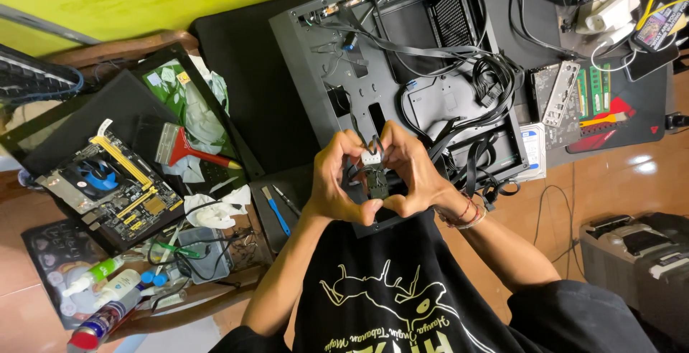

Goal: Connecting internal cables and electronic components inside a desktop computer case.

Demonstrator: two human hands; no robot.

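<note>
Nearest the head camera, a black shirt [402, 303] with a pale print fills the bottom edge. Just beyond it, the left hand [337, 181] and right hand [413, 177] meet, fingers closed around a small white connector [371, 157] with a dark piece below it, held above the open grey computer case [316, 59]. Black cables [488, 80] spill across the case's right side. Far left lie a motherboard [115, 184] and a red-handled brush [190, 148].
</note>
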